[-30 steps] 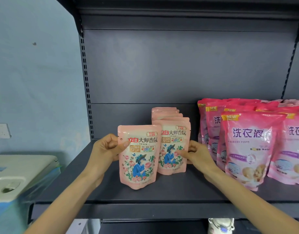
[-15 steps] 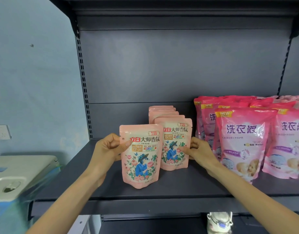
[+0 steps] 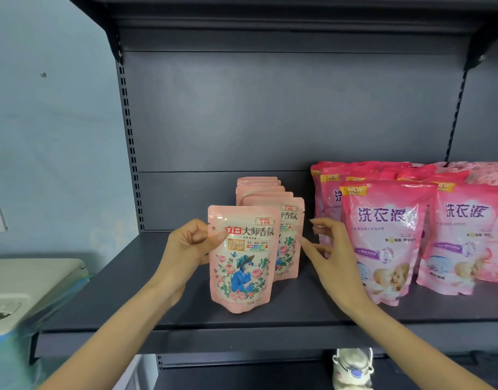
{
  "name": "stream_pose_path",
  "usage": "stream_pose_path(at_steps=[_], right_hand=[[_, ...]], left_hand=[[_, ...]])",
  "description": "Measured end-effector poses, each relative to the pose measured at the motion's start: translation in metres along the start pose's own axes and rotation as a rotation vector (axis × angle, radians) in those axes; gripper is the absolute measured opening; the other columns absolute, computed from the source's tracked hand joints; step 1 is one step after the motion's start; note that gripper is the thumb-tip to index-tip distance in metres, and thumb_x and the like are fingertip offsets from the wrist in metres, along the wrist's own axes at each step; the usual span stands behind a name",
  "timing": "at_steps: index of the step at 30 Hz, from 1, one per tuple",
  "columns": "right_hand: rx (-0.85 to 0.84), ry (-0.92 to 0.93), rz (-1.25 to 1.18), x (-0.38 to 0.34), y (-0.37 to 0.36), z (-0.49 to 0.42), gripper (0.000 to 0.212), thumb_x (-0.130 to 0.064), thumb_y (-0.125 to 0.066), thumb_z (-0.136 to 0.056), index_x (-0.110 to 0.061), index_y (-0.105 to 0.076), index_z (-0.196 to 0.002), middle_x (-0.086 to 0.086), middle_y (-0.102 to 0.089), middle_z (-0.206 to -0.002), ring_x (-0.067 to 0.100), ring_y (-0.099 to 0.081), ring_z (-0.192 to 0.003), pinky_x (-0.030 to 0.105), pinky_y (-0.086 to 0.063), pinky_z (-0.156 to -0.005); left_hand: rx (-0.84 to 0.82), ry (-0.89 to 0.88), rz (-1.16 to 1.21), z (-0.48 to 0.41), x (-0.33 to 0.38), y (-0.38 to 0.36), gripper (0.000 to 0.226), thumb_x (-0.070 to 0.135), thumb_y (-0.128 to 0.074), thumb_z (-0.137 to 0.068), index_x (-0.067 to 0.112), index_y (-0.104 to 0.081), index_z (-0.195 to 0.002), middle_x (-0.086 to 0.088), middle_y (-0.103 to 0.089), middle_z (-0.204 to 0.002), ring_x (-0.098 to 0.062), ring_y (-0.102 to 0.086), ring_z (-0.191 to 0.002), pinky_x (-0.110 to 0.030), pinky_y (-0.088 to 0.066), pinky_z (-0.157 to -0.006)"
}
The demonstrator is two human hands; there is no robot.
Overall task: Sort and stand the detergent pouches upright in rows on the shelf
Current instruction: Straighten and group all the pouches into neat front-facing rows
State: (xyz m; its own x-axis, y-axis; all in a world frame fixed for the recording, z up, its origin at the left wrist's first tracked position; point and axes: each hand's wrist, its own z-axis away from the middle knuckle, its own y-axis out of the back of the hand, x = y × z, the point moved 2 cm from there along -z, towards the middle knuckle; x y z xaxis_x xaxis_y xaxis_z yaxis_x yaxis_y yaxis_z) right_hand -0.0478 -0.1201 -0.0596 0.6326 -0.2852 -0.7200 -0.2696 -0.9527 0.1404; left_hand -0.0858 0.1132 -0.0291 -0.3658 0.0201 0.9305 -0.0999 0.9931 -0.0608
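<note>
Nearest to me, in front of the peach row [image 3: 289, 237] and slightly to its left, the left hand [image 3: 186, 249] had its grip closed on the upper left edge of a single peach pouch [image 3: 242, 263], thumb on the printed face and fingers behind. That pouch was upright and facing out, its base close to the front lip of the shelf [image 3: 124, 299]. I could not tell whether it bore on the shelf or hung just above. Just to the right of the row the right hand [image 3: 336, 257] was open, fingers loose and spread, gripping nothing. One fingertip was so near the row's front pouch that I could not say whether they touched. The row itself ran back toward the dark back panel [image 3: 270, 114], every pouch upright. To the right of the row, beyond the open hand, the pink pouches [image 3: 382, 237] stood in their own ranks. As I judged it, the held pouch was about to become the row's new front, and the trouble lay there. Pinched at one corner only, a soft pouch could twist or slump when let go, and so near the lip it might tip forward off the shelf. Pushed back too hard, it could knock the row over like dominoes. Left where it was, it would stand out of line to the left. The open hand, drawing away carelessly, might brush the nearest pink pouch and topple it.
</note>
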Motion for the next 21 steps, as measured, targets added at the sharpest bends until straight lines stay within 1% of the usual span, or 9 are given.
stream_pose_path(at_steps=[3, 6, 8, 10, 11, 13, 16, 19, 21], right_hand=[[-0.156, -0.029, -0.058, -0.011, -0.004, 0.005, 0.035, -0.02, -0.066, -0.084, -0.036, -0.044, -0.107, -0.019, -0.051, -0.113, -0.01, -0.05, -0.103, 0.008, -0.046, -0.079], [-0.322, -0.17, -0.188, -0.013, -0.012, 0.006, 0.034, -0.018, -0.068, -0.082, -0.032, -0.046, -0.105, -0.018, -0.056, -0.112, -0.004, -0.055, -0.103, 0.011, -0.05, -0.069], [-0.377, -0.227, -0.205, -0.01, -0.014, 0.005, 0.034, -0.018, -0.07, -0.081, -0.032, -0.05, -0.105, -0.018, -0.062, -0.11, 0.0, -0.06, -0.103, 0.017, -0.054, -0.073], [-0.44, -0.284, -0.216, -0.005, -0.016, 0.004, 0.037, -0.017, -0.071, -0.079, -0.033, -0.053, -0.107, -0.017, -0.065, -0.108, 0.0, -0.063, -0.1, 0.021, -0.055, -0.079], [-0.47, -0.311, -0.218, -0.003, -0.016, 0.004, 0.037, -0.015, -0.071, -0.079, -0.033, -0.055, -0.107, -0.017, -0.066, -0.107, -0.001, -0.064, -0.098, 0.021, -0.055, -0.079], [-0.508, -0.346, -0.21, 0.003, -0.015, 0.005, 0.034, -0.012, -0.071, -0.079, -0.031, -0.058, -0.104, -0.017, -0.067, -0.103, -0.002, -0.065, -0.094, 0.02, -0.055, -0.076], [-0.502, -0.349, -0.203, 0.008, -0.013, 0.005, 0.031, -0.01, -0.072, -0.078, -0.027, -0.062, -0.102, -0.013, -0.069, -0.102, 0.001, -0.067, -0.092, 0.02, -0.055, -0.072], [-0.495, -0.348, -0.193, 0.011, -0.013, 0.004, 0.034, -0.009, -0.073, -0.077, -0.023, -0.062, -0.107, -0.012, -0.069, -0.104, 0.002, -0.067, -0.093, 0.022, -0.056, -0.073], [-0.516, -0.349, -0.152, 0.015, -0.012, 0.003, 0.038, -0.008, -0.073, -0.077, -0.024, -0.061, -0.109, -0.012, -0.068, -0.106, 0.002, -0.066, -0.095, 0.024, -0.056, -0.077]], left_hand=[[-0.021, -0.017, 0.017, -0.002, 0.0, -0.013, 0.008, 0.007, -0.064, -0.082, 0.003, -0.057, -0.079, -0.004, -0.074, -0.082, -0.014, -0.071, -0.077, -0.022, -0.056, -0.06], [-0.035, -0.035, 0.041, -0.005, 0.0, -0.024, 0.01, 0.007, -0.064, -0.082, 0.005, -0.056, -0.077, -0.003, -0.074, -0.081, -0.015, -0.071, -0.077, -0.025, -0.057, -0.062], [-0.035, -0.044, 0.062, -0.007, -0.002, -0.031, 0.01, 0.006, -0.063, -0.082, 0.005, -0.056, -0.076, -0.002, -0.074, -0.08, -0.016, -0.071, -0.077, -0.027, -0.058, -0.063], [-0.029, -0.049, 0.072, -0.009, -0.006, -0.037, 0.011, 0.005, -0.063, -0.083, 0.005, -0.056, -0.075, -0.002, -0.074, -0.079, -0.016, -0.071, -0.077, -0.027, -0.058, -0.062], [-0.026, -0.048, 0.074, -0.009, -0.008, -0.039, 0.011, 0.005, -0.063, -0.083, 0.004, -0.056, -0.075, -0.002, -0.074, -0.079, -0.016, -0.071, -0.077, -0.027, -0.058, -0.062], [-0.024, -0.039, 0.081, -0.009, -0.015, -0.042, 0.01, 0.005, -0.064, -0.082, 0.003, -0.056, -0.076, -0.003, -0.074, -0.08, -0.017, -0.071, -0.077, -0.026, -0.057, -0.061], [-0.036, -0.038, 0.098, -0.008, -0.023, -0.043, 0.004, 0.006, -0.063, -0.083, 0.003, -0.06, -0.084, -0.003, -0.074, -0.086, -0.018, -0.071, -0.081, -0.025, -0.056, -0.062], [-0.078, -0.09, 0.018, -0.009, -0.026, -0.038, 0.013, 0.008, -0.064, -0.083, 0.007, -0.062, -0.096, 0.001, -0.073, -0.095, -0.014, -0.07, -0.085, -0.023, -0.056, -0.067], [-0.124, -0.09, -0.059, -0.008, -0.032, -0.031, 0.02, 0.01, -0.066, -0.081, 0.011, -0.063, -0.101, 0.003, -0.073, -0.098, -0.012, -0.069, -0.089, -0.025, -0.056, -0.073]])
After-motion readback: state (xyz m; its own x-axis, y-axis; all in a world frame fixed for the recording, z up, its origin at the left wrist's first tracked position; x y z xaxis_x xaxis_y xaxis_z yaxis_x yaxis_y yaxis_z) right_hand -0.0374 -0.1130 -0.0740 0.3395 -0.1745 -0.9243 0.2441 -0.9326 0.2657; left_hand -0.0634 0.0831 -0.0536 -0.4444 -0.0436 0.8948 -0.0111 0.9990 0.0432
